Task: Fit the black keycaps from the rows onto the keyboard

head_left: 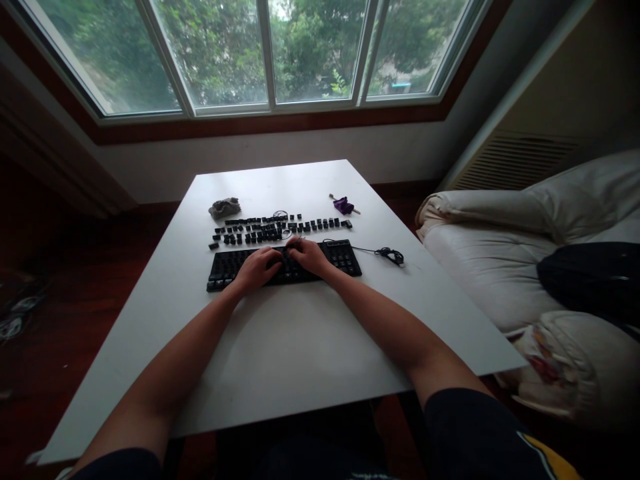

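Note:
A black keyboard (235,263) lies across the white table in front of me. My left hand (257,269) rests over its middle keys, with the thumb apart from the bent fingers and nothing visible between them. Right beside it, my right hand (307,255) is closed in a pinch above the keyboard's rear part; whatever its fingertips hold is too small and dark to make out. Behind the keyboard, loose black keycaps (255,235) stand in uneven rows. The keys under both hands are hidden.
A grey crumpled cloth (225,208) lies at the back left of the table (280,360). Toward the back right is a purple item (343,205) with a thin handle. A bundled black cable (390,255) lies right of the keyboard. A pale sofa (465,267) stands alongside.

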A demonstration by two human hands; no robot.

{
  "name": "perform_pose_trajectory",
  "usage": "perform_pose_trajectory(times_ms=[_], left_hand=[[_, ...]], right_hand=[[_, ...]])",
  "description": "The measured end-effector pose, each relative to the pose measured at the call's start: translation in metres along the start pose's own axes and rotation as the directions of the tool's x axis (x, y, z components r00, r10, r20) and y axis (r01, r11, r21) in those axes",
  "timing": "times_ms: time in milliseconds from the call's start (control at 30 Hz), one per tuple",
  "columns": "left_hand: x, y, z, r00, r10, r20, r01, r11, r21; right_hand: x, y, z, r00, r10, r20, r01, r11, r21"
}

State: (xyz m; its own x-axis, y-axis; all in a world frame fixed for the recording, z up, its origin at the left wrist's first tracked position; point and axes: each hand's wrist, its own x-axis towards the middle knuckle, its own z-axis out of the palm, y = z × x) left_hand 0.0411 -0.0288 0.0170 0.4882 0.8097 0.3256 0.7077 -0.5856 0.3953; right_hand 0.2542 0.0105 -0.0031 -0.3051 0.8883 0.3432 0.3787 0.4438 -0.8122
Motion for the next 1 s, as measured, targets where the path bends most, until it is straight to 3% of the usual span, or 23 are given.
perform_pose_trajectory(times_ms=[1000], left_hand=[[-0.0005,-0.0007,0.002,1.0,-0.005,-0.02,0.004,0.999,-0.037]], right_hand=[[-0.0003,0.0009,-0.0008,1.0,0.0,0.001,0.0,1.0,-0.009]])
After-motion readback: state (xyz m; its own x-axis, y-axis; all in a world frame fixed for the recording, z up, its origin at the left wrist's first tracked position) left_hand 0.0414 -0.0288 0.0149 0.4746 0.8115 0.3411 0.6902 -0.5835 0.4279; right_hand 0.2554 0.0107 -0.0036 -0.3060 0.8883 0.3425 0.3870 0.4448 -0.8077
